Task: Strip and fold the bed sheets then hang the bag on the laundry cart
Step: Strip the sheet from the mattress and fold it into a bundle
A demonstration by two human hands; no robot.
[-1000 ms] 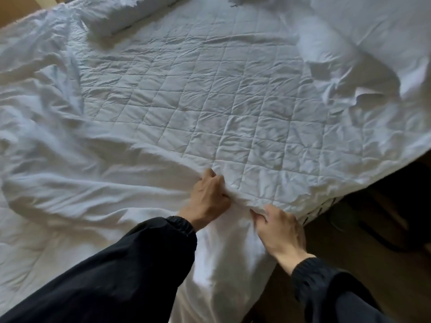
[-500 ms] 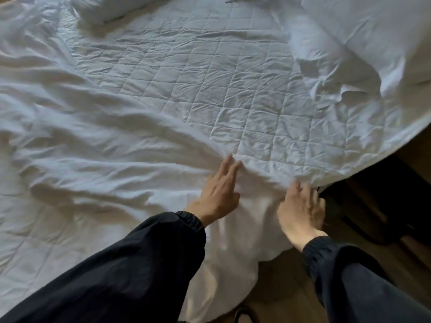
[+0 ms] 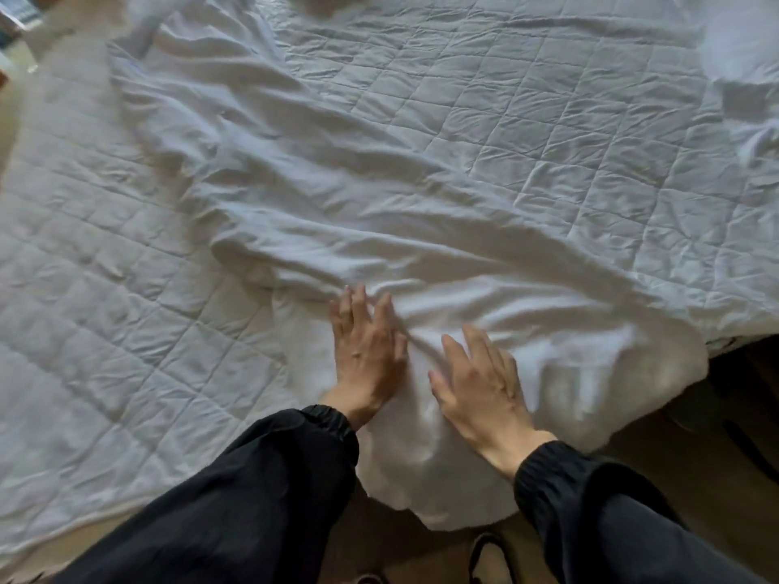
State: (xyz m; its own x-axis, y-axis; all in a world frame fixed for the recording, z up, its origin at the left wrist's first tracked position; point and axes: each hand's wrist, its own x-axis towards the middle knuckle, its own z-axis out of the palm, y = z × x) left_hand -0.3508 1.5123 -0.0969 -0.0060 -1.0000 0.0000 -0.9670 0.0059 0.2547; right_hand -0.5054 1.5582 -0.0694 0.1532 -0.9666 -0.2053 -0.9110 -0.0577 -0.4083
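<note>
Quilted mattress pad (image 3: pixel 569 132) spreads out beyond the fingertips, both sides. White bed sheet (image 3: pixel 379 204) lies bunched across it, under both palms, edge hanging off the bed behind the wrists. Left hand (image 3: pixel 366 360) & right hand (image 3: pixel 480 385): fingers straight, pressing flat on sheet, gripping nothing.

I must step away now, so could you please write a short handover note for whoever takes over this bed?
Left hand: open, fingers straight, pressing flat on the white sheet.
Right hand: open, flat on the same sheet beside it.
The sheet lies crumpled across the quilted mattress pad, its near end hanging over the bed's edge.
Done: sheet is off much of the pad.
Left: pull it clear, fold it, hang the bag on the laundry cart; bag and cart are not in view.
</note>
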